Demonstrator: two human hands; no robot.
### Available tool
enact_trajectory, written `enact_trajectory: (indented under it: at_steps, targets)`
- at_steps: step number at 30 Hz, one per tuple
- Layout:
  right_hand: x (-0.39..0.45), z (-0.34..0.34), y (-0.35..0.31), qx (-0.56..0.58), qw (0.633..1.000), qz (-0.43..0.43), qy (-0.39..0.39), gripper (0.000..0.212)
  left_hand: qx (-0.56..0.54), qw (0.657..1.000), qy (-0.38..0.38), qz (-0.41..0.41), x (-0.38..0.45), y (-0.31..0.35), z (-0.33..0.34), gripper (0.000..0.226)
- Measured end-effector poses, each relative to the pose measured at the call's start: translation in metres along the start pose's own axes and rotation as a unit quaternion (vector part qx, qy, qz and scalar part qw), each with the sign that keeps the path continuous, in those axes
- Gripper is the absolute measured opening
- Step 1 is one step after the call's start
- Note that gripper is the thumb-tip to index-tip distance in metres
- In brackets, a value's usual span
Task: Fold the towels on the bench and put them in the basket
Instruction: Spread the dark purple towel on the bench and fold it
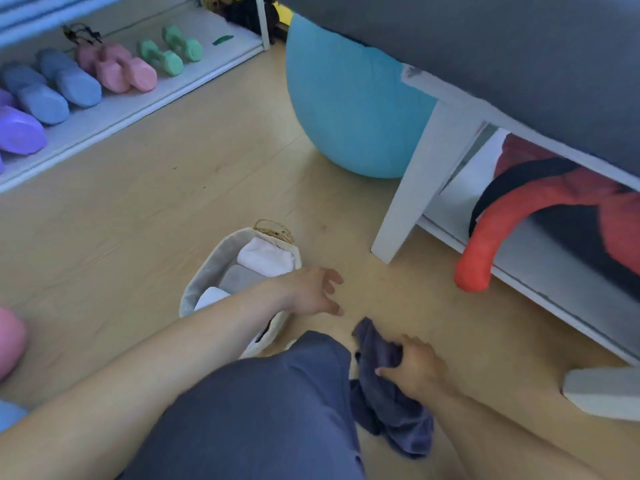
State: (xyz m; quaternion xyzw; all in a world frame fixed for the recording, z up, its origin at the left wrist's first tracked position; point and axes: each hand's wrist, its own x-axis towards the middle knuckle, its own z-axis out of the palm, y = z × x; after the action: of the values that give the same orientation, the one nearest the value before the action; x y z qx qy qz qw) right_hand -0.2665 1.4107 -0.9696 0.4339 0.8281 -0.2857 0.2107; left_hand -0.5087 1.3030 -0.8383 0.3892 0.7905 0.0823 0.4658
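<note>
With folded white and grey towels already in the basket (207,268) on the floor, the right hand (412,367) grips a crumpled dark towel (388,407) low beside the knee, unfolded as yet, while the left hand (311,292) reaches out, fingers spread and empty.

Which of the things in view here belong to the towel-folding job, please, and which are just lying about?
Part of the job:
- dark towel, gripped by the right hand
- basket with folded towels inside
- left hand, open beside the basket
- bench

Just lying about:
- dumbbells on the rack
- blue exercise ball
- red bag under the bench
</note>
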Motion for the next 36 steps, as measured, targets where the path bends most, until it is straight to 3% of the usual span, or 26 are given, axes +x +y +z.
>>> enact_trajectory:
  at_steps: [2,4,6,9,12,15,20,23,24,29,33,36]
  targets:
    - [-0.012,0.012,0.018,-0.021,0.999,0.006,-0.037,0.055,0.021,1.0,-0.008,0.009,0.0,0.012,0.001,0.072]
    - [-0.023,0.01,0.022,-0.016,0.998,0.02,-0.056,0.019,0.036,0.999,-0.007,0.015,-0.001,0.022,0.003,0.072]
    - [-0.028,0.005,0.02,0.02,0.998,-0.001,-0.052,0.002,0.044,0.999,-0.014,0.017,-0.004,0.03,0.008,0.07]
    - [-0.039,-0.023,0.008,0.095,0.992,-0.076,-0.035,0.022,0.05,0.998,-0.036,0.02,-0.009,0.046,0.007,0.069]
    - [-0.056,-0.07,-0.011,0.133,0.981,-0.137,-0.041,0.008,0.042,0.998,-0.034,0.035,-0.019,0.068,-0.007,0.073]
    - [-0.087,-0.124,-0.026,0.125,0.971,-0.199,-0.04,0.02,0.042,0.995,-0.048,0.08,-0.041,0.095,-0.021,0.078]
    - [-0.159,-0.209,-0.037,0.132,0.949,-0.281,0.049,0.018,0.007,0.978,-0.152,0.143,-0.091,0.153,-0.035,0.045]
    - [-0.204,-0.25,-0.034,0.09,0.939,-0.297,0.147,0.022,0.007,0.972,-0.165,0.166,-0.121,0.196,-0.046,0.065]
    - [-0.218,-0.261,-0.032,0.076,0.933,-0.303,0.181,0.024,0.013,0.971,-0.164,0.176,-0.131,0.21,-0.049,0.062]
    - [-0.284,-0.316,-0.019,0.048,0.906,-0.323,0.271,0.032,-0.053,0.953,-0.173,0.242,-0.166,0.257,-0.053,0.015]
    - [-0.319,-0.36,-0.006,0.038,0.943,-0.244,0.226,0.055,-0.189,0.92,-0.121,0.322,-0.183,0.281,-0.054,0.006]
    - [-0.331,-0.378,0.007,0.103,0.955,-0.221,0.166,0.042,-0.217,0.907,-0.037,0.358,-0.186,0.298,-0.058,0.043]
